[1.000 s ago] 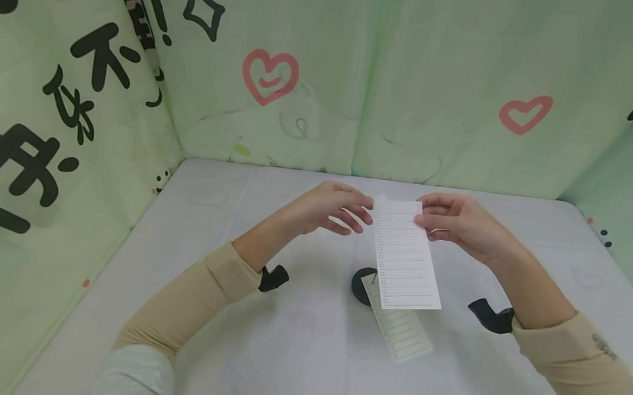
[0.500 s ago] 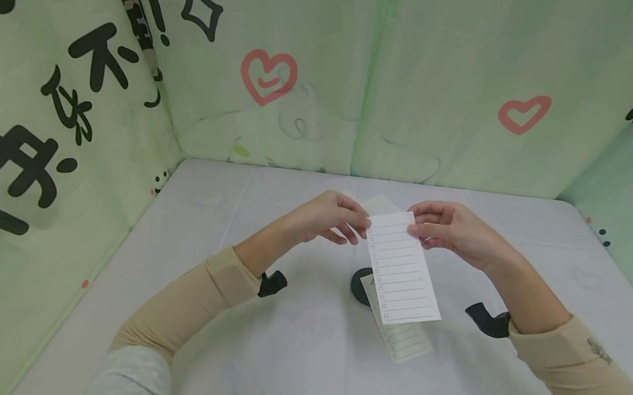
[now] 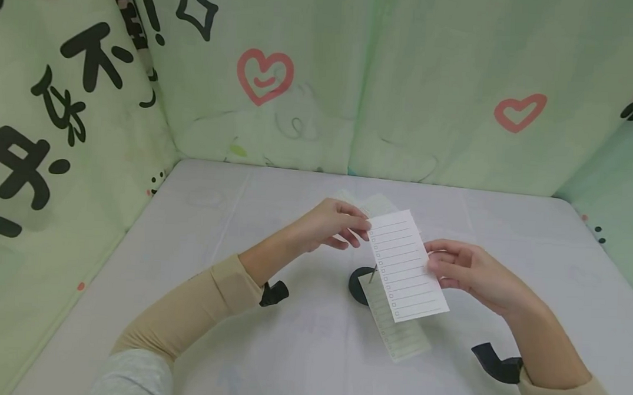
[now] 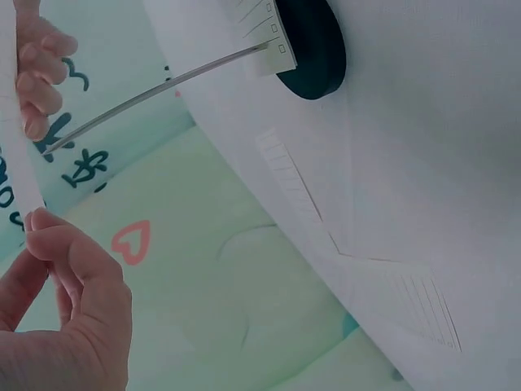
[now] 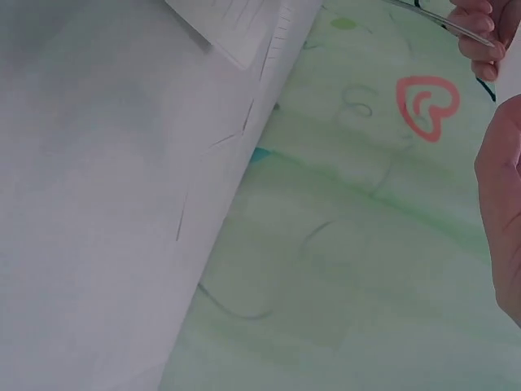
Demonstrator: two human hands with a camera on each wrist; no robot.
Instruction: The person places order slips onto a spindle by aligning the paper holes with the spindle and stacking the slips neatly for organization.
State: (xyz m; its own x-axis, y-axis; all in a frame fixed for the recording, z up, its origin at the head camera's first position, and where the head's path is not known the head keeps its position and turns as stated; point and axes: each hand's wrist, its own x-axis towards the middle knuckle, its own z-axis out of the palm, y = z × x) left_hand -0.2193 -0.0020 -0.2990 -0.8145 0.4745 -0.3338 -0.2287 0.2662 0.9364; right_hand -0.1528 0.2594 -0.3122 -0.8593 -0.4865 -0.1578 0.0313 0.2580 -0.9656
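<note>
From my head, my left hand [image 3: 330,226] pinches the top corner of the white list paper [image 3: 406,265] and my right hand [image 3: 467,273] pinches its side, above the black round stand [image 3: 357,283]. My left wrist view shows my fingers [image 4: 69,269] curled on the paper's edge [image 4: 20,175]. My right wrist view shows only my hand's edge [image 5: 501,204].

slip [image 3: 406,266] above disc [image 3: 359,285] — between hands

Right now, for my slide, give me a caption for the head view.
Both hands, left and right, hold a white checklist slip above a black spike stand on a table.
</note>
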